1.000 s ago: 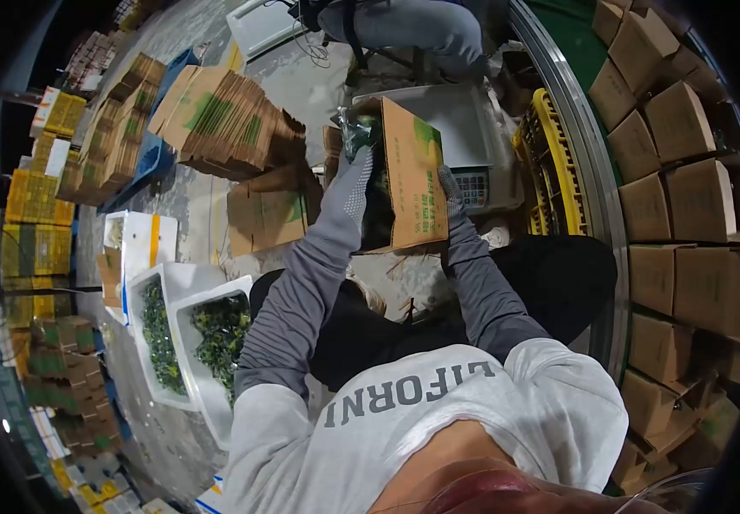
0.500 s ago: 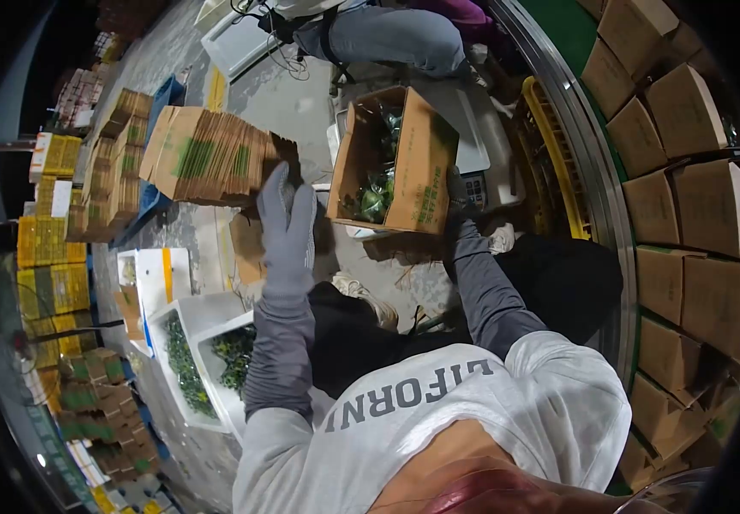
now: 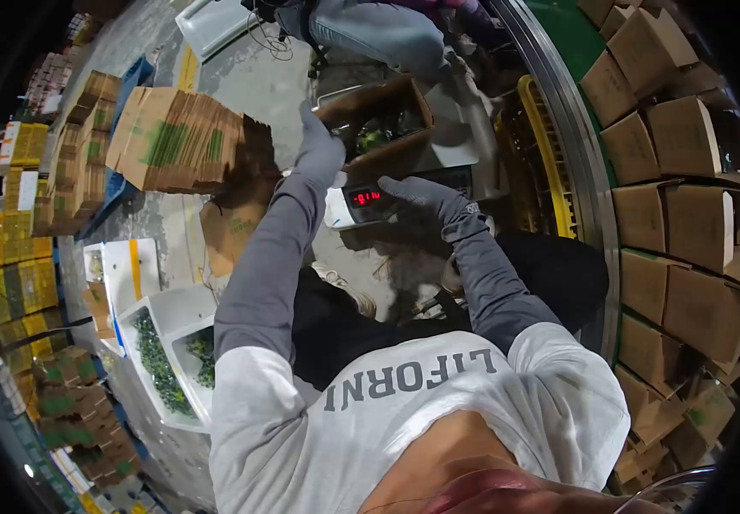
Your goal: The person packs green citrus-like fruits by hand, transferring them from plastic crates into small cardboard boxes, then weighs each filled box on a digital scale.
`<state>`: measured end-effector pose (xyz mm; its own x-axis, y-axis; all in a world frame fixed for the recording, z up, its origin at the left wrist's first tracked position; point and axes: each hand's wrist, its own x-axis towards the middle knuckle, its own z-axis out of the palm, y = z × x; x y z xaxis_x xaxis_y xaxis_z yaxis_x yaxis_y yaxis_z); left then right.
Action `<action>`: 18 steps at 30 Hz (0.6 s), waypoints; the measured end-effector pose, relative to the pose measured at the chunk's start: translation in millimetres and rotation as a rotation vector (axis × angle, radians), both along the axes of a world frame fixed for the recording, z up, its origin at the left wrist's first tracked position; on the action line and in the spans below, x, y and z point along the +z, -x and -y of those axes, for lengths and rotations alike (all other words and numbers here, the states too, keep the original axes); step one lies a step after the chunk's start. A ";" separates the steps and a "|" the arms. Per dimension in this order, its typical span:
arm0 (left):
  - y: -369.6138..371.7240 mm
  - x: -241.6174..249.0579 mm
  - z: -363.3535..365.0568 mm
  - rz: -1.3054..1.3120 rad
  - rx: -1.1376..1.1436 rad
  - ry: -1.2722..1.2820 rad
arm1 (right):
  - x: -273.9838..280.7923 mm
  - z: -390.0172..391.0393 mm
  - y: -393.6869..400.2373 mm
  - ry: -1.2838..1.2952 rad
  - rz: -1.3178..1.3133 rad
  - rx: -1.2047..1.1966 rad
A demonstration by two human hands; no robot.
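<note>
An open cardboard box (image 3: 387,156) with green produce in clear wrapping (image 3: 378,137) inside stands on the far side of a scale (image 3: 340,210), whose display glows red. My left hand (image 3: 320,152), in a grey glove, is at the box's left end with its fingers stretched out. Over the scale, beside the display, is my gloved right hand (image 3: 421,194), with thumb and fingers apart and nothing in it.
Folded cardboard (image 3: 181,141) is stacked at the left. White foam boxes (image 3: 198,300) with greens stand nearer. A yellow crate (image 3: 550,163) and many cartons (image 3: 700,214) are at the right. A person's leg (image 3: 378,34) is at the top.
The box has turned and moved away from me, and the scale display now shows. My right hand has left the box's side and moved left. My left hand has moved to the box's left end.
</note>
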<state>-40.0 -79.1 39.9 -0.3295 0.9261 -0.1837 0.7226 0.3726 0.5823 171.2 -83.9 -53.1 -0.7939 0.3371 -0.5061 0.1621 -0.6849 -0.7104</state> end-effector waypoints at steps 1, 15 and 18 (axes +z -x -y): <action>3.4 -7.1 -6.0 -0.047 0.085 0.035 | 5.7 6.9 -1.4 -0.039 -0.073 -0.024; 62.9 -27.5 -3.3 0.635 0.047 -0.364 | 120.9 -84.1 -70.0 -0.781 0.175 -0.208; 67.7 -29.9 -4.7 0.034 -0.146 -0.448 | 127.0 -91.4 -58.8 -1.024 0.287 -0.107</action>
